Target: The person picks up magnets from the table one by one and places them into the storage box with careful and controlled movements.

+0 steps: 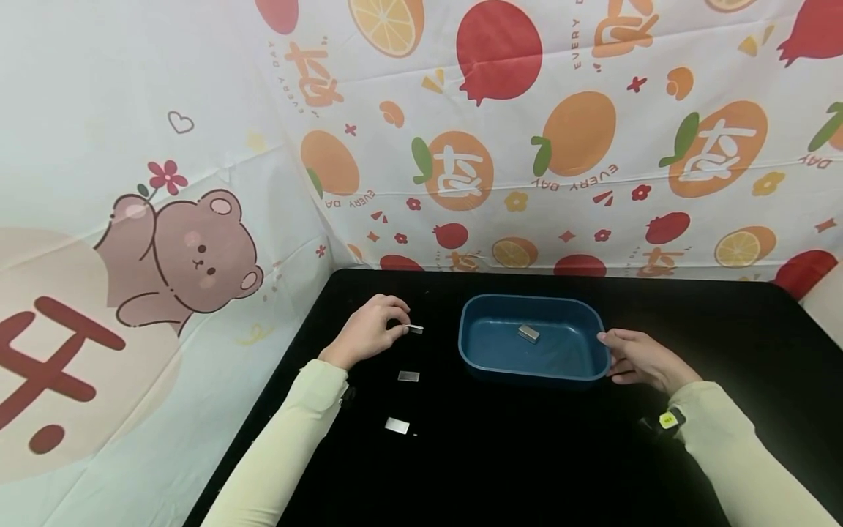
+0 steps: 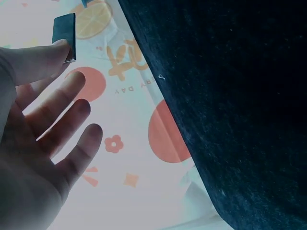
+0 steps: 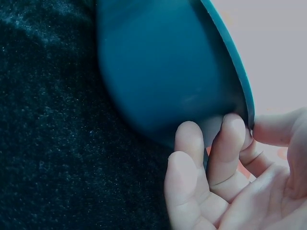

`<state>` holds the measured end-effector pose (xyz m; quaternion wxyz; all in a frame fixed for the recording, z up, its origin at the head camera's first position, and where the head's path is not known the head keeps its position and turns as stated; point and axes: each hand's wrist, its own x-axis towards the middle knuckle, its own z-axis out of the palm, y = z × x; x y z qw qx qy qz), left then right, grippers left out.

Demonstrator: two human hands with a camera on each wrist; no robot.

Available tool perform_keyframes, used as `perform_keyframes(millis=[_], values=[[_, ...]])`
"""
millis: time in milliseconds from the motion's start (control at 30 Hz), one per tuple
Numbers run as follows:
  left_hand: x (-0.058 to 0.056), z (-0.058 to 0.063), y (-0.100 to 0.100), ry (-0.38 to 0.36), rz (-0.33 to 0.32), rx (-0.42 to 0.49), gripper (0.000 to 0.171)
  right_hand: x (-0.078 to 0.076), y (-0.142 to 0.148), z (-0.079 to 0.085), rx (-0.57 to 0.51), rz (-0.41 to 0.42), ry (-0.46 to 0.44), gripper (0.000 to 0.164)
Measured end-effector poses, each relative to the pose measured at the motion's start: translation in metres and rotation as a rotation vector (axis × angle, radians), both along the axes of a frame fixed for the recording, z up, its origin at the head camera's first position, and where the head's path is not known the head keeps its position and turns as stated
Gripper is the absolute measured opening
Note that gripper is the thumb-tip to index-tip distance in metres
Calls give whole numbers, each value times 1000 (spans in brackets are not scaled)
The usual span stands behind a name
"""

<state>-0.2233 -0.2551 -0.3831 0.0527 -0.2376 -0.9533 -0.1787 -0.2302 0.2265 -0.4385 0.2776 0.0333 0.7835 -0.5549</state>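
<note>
My left hand (image 1: pixel 369 329) pinches a small silver metal block (image 1: pixel 416 329) between thumb and finger, over the table left of the basin. In the left wrist view the block (image 2: pixel 64 31) stands up past the thumb, its broad face dark, while the other fingers are spread. A blue plastic basin (image 1: pixel 490 344) sits at the centre right. Inside it lies another silver block (image 1: pixel 529 334). At the basin's right end, my right hand (image 1: pixel 645 360) pinches the rim, thumb outside the edge; the right wrist view shows its fingers (image 3: pixel 189 143) against the basin wall.
Two flat silver pieces, one nearer the middle (image 1: pixel 408 377) and one closer to me (image 1: pixel 397 425), lie on the black table (image 1: pixel 514 461). A tiny bright speck is beside the nearer one. Fruit-print cloth (image 1: pixel 395 168) hangs behind the table, and bear-print cloth on the left.
</note>
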Motion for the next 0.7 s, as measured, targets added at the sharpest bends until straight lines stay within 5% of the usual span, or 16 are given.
perform_keyframes(millis=[467,700], values=[[-3,0,11,-46,-36,10,9,4,1,-5,-5,-10,-1,33],[-3,5,19,-6,-61,9,9,2,-2,-4,-7,-13,26,33]])
